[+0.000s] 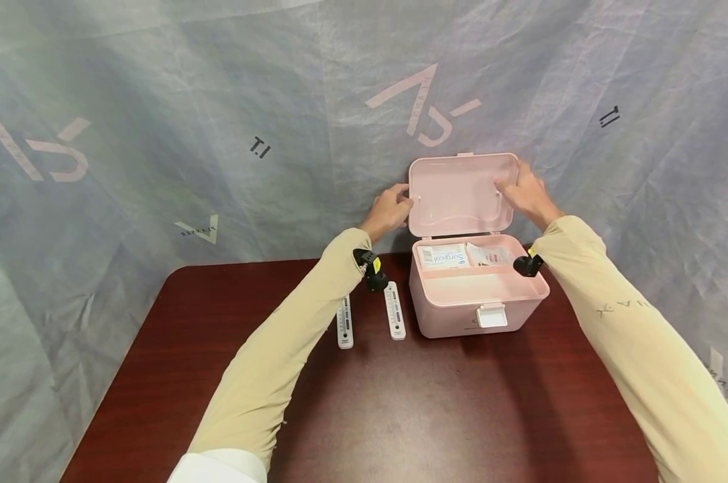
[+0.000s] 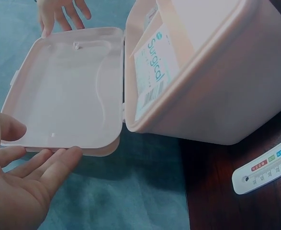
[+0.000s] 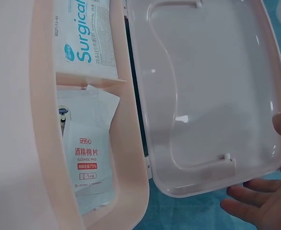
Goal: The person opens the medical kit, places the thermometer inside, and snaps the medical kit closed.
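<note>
A pink box stands with its lid raised at the back. My left hand is at the lid's left edge; in the left wrist view its extended fingers touch the outer side. At the lid's right edge is my right hand, thumb over the inner face and fingers around the outside, holding it. Inside the box's rear compartments lie a white packet marked Surgical and several alcohol pad sachets. The wide front compartment shows its bare pink floor.
Two white thermometers lie on the dark red table left of the box, one partly hidden by my left sleeve. A grey printed cloth hangs close behind the table. A white latch sits on the box's front.
</note>
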### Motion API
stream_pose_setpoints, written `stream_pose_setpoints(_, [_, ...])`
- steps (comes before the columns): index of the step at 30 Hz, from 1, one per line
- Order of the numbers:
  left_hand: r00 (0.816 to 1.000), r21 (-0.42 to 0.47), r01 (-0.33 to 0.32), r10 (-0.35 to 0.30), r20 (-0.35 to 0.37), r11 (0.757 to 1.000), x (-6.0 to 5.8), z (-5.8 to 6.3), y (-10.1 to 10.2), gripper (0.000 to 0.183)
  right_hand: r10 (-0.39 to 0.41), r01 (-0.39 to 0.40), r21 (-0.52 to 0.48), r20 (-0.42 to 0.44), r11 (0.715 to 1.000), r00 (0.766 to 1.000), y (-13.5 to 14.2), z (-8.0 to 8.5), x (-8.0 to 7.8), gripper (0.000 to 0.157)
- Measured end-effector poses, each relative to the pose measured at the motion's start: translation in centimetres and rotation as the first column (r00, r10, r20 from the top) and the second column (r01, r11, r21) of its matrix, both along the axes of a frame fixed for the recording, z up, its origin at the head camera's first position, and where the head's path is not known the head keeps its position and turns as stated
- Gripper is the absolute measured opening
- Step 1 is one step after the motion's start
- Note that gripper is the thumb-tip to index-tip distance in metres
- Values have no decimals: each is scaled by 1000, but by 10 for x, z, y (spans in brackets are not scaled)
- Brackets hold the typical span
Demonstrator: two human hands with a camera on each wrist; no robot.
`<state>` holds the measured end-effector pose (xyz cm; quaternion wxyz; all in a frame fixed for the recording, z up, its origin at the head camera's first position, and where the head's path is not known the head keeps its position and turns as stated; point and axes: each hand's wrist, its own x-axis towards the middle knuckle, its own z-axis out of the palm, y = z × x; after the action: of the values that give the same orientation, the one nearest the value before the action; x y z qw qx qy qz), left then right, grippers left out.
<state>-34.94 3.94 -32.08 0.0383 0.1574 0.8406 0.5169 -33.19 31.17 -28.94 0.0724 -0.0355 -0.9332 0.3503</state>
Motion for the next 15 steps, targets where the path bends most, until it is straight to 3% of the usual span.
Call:
stream_pose_setpoints(6, [1000, -10, 1, -1, 1, 1000, 0, -1, -1, 47, 21, -22, 35, 36, 999, 999, 1, -4, 2, 79])
stream_pose_setpoints(15, [998, -104, 7, -12, -54, 995, -2, -1, -5, 48, 55, -61, 86, 72, 994, 996, 4, -4, 5, 80])
